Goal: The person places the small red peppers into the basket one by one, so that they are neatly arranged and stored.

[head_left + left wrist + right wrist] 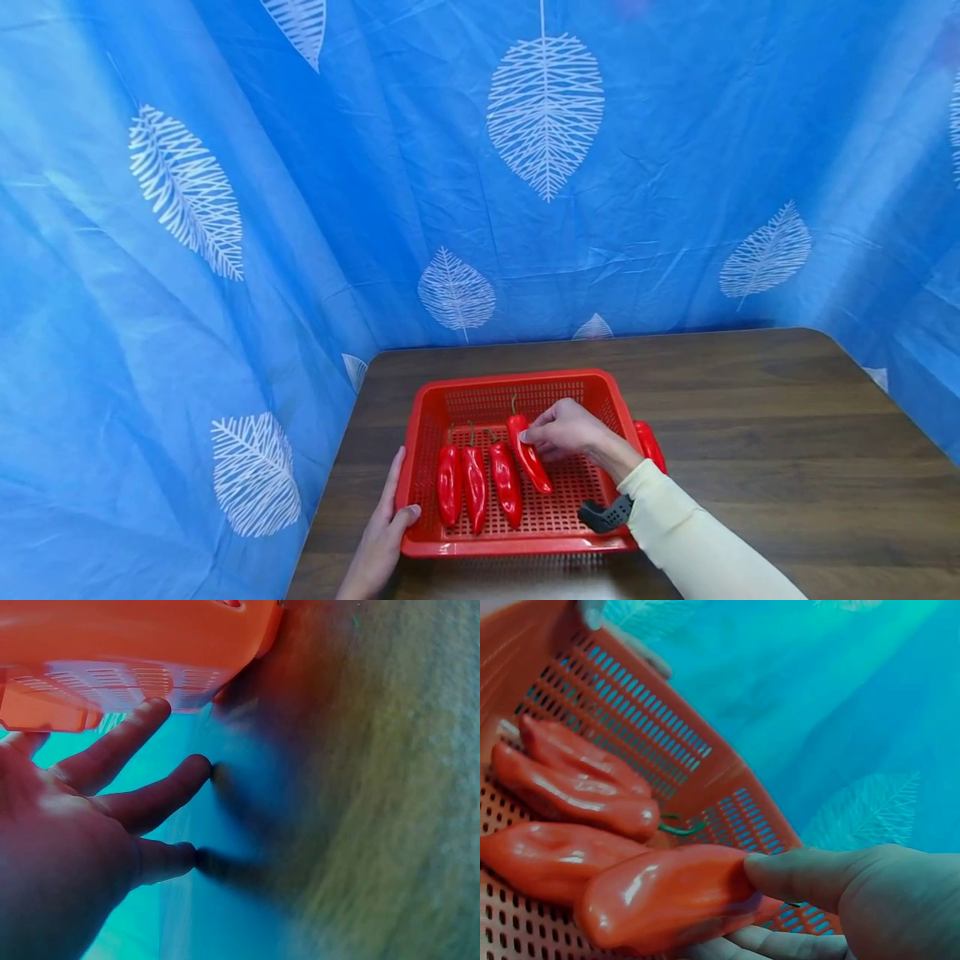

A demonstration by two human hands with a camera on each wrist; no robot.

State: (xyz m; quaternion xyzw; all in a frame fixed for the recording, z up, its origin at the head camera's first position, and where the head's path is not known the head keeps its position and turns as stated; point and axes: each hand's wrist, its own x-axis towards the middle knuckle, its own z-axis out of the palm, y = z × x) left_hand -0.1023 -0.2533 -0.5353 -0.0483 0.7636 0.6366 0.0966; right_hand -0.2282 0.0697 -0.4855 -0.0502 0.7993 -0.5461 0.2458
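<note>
My right hand (570, 429) pinches a glossy red pepper (528, 454) between thumb and fingers inside the red plastic basket (517, 547). The pepper's green stem points toward the far wall. In the right wrist view the thumb presses on top of this pepper (660, 892), with fingers beneath it. To its left, several more red peppers (475, 487) lie side by side on the basket floor, stems away from me. My left hand (378, 542) holds the basket's left side, thumb over the rim. Its other fingers (161, 791) extend along the outside in the left wrist view.
Another red pepper (649, 446) shows beyond the basket's right wall, partly hidden by my right forearm. The basket stands on a dark wooden table (780, 458). A blue curtain (637, 208) with white leaf prints hangs behind and along the sides.
</note>
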